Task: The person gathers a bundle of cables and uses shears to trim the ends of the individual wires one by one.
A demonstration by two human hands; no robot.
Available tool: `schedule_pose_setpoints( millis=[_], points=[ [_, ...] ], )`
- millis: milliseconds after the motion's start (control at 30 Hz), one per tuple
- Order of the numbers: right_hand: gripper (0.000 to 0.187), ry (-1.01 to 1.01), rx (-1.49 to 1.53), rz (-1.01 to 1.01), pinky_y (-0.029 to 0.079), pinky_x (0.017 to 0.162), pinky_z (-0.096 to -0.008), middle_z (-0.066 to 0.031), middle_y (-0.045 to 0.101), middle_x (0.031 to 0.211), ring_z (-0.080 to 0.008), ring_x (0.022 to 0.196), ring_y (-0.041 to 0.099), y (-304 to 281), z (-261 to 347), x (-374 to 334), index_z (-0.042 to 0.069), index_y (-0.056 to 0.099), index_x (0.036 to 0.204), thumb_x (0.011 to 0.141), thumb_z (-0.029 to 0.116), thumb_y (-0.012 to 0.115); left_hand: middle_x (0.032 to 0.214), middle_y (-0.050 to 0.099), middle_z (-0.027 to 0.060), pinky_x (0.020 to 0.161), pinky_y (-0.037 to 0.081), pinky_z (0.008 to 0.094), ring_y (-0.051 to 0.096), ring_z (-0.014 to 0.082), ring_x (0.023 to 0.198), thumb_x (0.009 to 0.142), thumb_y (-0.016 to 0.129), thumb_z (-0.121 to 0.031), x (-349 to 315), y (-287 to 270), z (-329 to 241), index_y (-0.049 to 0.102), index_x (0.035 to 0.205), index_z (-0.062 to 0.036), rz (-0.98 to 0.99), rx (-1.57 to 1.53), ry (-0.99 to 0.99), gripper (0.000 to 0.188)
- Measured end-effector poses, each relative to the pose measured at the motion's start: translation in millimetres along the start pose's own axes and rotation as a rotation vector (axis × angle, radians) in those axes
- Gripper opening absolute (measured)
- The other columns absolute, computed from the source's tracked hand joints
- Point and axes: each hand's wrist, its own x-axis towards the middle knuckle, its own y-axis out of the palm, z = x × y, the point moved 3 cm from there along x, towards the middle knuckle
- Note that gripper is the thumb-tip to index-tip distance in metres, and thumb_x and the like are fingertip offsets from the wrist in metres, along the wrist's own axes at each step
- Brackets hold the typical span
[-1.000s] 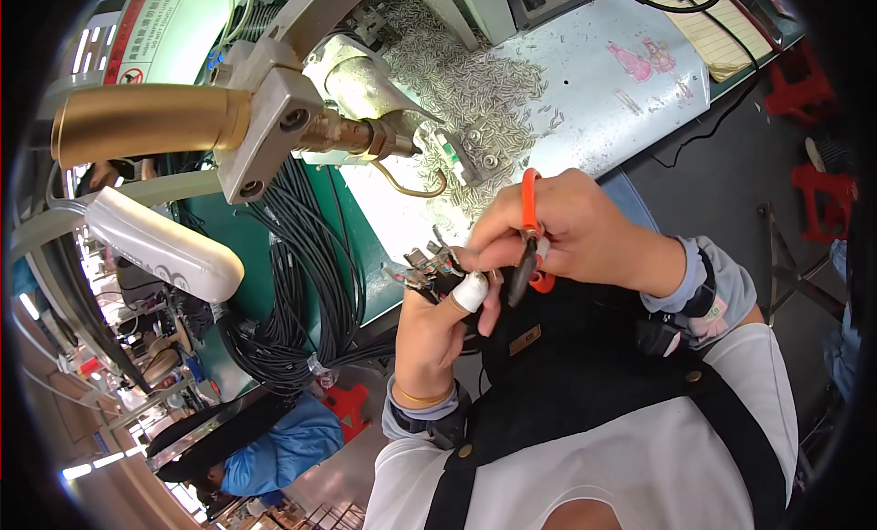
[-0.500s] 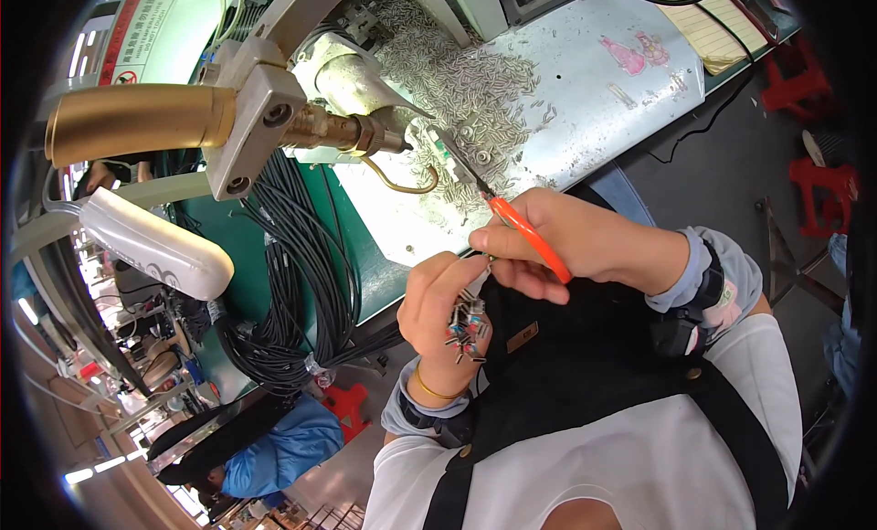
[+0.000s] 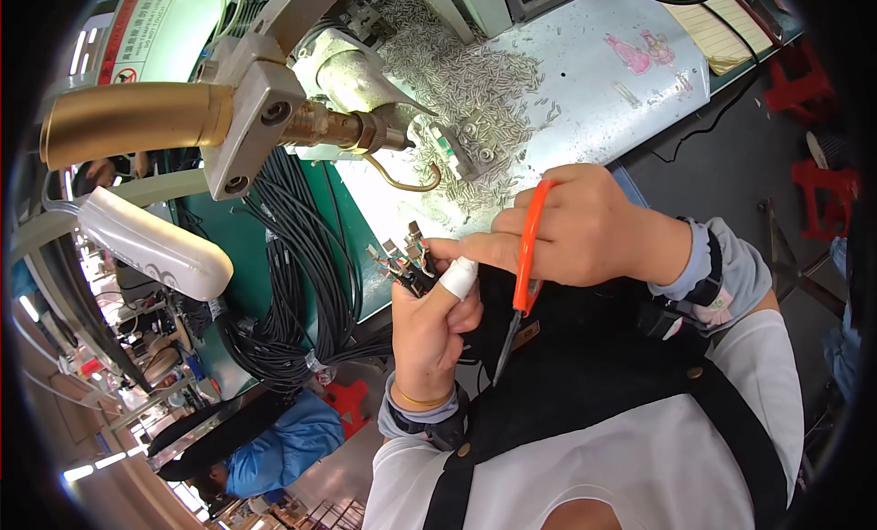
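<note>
My left hand (image 3: 427, 333), its thumb wrapped in white tape (image 3: 459, 277), is closed around a bunch of black cables. Their ends, with small metal connectors (image 3: 402, 260) and bits of coloured wire, stick up past the fingers. My right hand (image 3: 585, 228) has orange-handled scissors (image 3: 530, 247) hooked in it, the blades pointing down toward my black apron (image 3: 585, 338). Its outstretched fingertips meet the left hand beside the taped thumb. What lies between the touching fingertips is hidden.
Ahead stands a bench machine with a brass-coloured cylinder (image 3: 137, 119) and a small green-and-white fixture (image 3: 445, 146). Many small metal pieces (image 3: 475, 82) are strewn over the pale worktop (image 3: 585, 82). A thick bundle of black cables (image 3: 292, 256) lies left; a lamp (image 3: 155, 242) hangs nearby.
My left hand has turned so the connectors now point up and away from me. The scissors have swung from pointing at the fixture to pointing down toward my apron.
</note>
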Motion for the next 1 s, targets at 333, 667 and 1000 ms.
schedule_pose_setpoints(
  millis=[333,667,1000],
  points=[
    [0.018,0.482,0.381,0.05,0.04,0.049,-0.0241,-0.001,0.053,0.065,-0.0162,0.053,0.053,10.9,7.9,-8.9,0.007,0.053,0.085,0.068,0.001,0.055,0.076,0.055,0.0036,0.062,0.041,0.0196,0.052,0.0086,0.066,0.071,0.063,0.009,-8.1,11.2,3.8,0.056,0.086,0.0007,-0.194,0.766,0.906,0.019],
    [0.009,0.869,0.92,0.038,0.042,0.052,-0.023,-0.0067,0.055,0.066,-0.0099,0.06,0.058,15.9,9.2,-18.9,0.003,0.05,0.083,0.078,0.006,0.056,0.075,0.056,0.0039,0.059,0.041,0.0188,0.051,0.0072,0.065,0.072,0.064,0.005,-7.5,6.2,7.4,0.055,0.087,0.0012,-0.232,0.633,0.783,0.017],
    [0.032,0.715,0.38,0.338,0.041,0.042,-0.0291,-0.0058,0.052,0.05,-0.0186,0.043,0.054,8.8,11.4,-19.1,0.002,0.048,0.063,0.07,0.026,0.069,0.064,0.046,0.0019,0.037,0.022,0.0184,0.033,0.0036,0.043,0.078,0.058,-0.003,-4.8,-0.8,6.2,0.049,0.087,0.0004,-0.226,0.392,0.592,0.013]
  ],
)
